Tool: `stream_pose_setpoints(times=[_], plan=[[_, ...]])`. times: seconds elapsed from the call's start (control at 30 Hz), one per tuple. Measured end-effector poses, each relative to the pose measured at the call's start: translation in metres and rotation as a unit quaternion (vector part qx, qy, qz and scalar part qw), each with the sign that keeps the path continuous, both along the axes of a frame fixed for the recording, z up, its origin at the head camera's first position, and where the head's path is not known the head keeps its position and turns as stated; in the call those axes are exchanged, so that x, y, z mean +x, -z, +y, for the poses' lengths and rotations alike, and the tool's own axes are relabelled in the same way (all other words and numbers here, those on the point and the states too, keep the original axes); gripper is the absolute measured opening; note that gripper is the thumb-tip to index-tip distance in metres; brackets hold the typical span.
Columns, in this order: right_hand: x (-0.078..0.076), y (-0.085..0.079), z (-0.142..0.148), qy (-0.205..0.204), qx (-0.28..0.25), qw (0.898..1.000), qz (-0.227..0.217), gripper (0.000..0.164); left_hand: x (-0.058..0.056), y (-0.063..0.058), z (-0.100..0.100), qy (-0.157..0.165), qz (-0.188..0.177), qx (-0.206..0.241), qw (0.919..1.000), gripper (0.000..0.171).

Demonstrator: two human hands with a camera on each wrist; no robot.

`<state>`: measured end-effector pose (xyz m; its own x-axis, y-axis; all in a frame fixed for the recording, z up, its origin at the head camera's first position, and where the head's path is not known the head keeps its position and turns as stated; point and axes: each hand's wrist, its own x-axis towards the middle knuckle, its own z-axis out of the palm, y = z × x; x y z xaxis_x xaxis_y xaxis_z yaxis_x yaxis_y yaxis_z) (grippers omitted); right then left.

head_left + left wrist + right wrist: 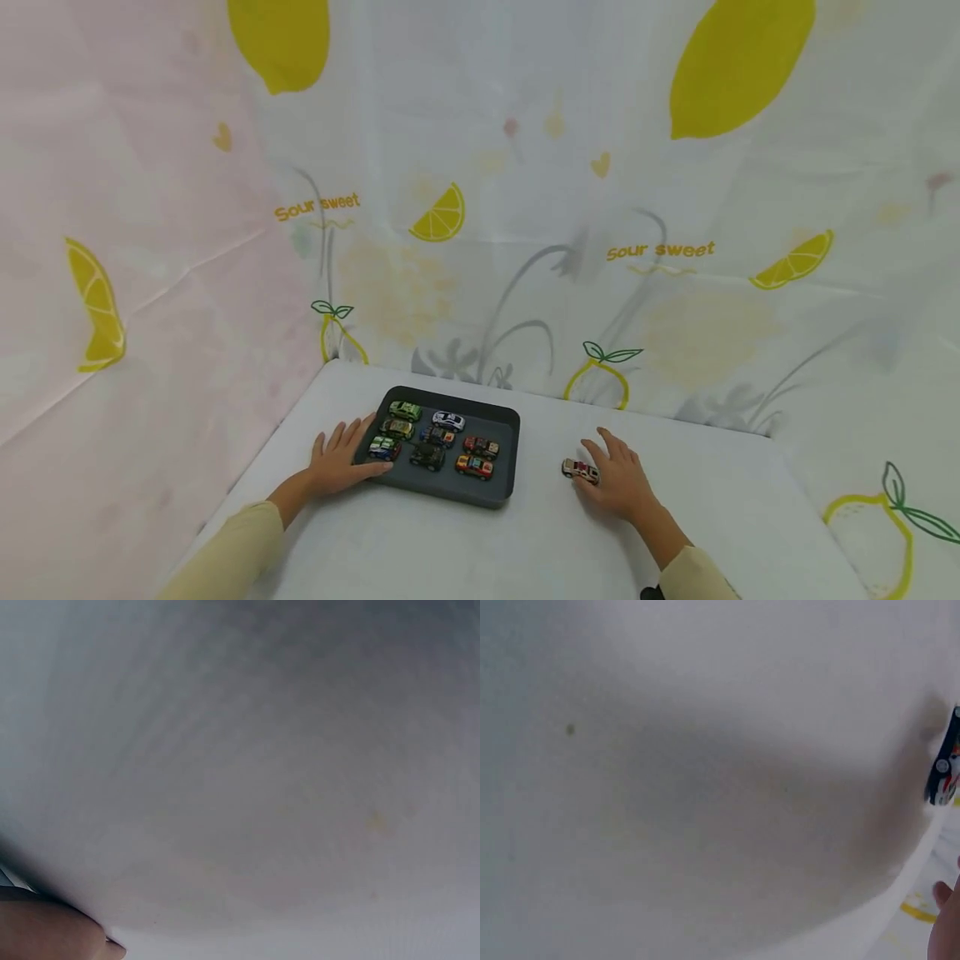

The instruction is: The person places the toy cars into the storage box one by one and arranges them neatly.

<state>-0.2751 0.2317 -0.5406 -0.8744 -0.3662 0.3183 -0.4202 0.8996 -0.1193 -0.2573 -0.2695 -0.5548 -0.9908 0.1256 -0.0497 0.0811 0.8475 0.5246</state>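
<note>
A dark grey tray (480, 492) holds several small toy cars, among them a green one (405, 410), a white one (448, 420) and a red-orange one (474, 467). My left hand (337, 462) lies at the tray's left side, fingers spread along the edge and thumb at the front left corner. To the right of the tray, a white and red toy car (580, 471) stands on the table. Around that car's right end is my right hand (621, 482), thumb and fingers spread apart. In the right wrist view this car (946, 765) shows only partly, at the right edge.
The white table (420, 550) carries the tray and the single car. Behind it and on the left hang cloth walls (480, 275) printed with lemons and lettering. The left wrist view shows mostly blurred white surface.
</note>
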Motion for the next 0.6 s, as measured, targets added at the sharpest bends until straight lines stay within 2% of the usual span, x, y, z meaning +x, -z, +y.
stream_pose_setpoints(times=[0.13, 0.23, 0.3, 0.4, 0.6], plan=[[0.002, 0.003, -0.005, -0.018, -0.004, 1.0, 0.001, 0.035, -0.004, 0.012, -0.002, -0.002, 0.012, -0.001, 0.9999, 0.105], [0.004, 0.004, -0.009, -0.031, 0.0, 0.999, 0.019, 0.027, -0.004, 0.014, -0.002, -0.004, 0.011, -0.008, 0.9999, 0.106], [0.003, 0.005, -0.013, -0.028, 0.003, 1.0, 0.01, 0.028, -0.003, 0.013, -0.003, -0.004, 0.008, -0.012, 0.9999, 0.106], [0.002, 0.005, -0.017, -0.011, -0.007, 0.999, -0.03, 0.032, -0.001, 0.008, -0.003, -0.002, 0.004, -0.009, 1.0, 0.105], [-0.002, 0.004, -0.025, 0.004, -0.077, 0.994, -0.08, 0.031, 0.0, 0.002, -0.002, 0.005, 0.0, 0.003, 1.0, 0.105]])
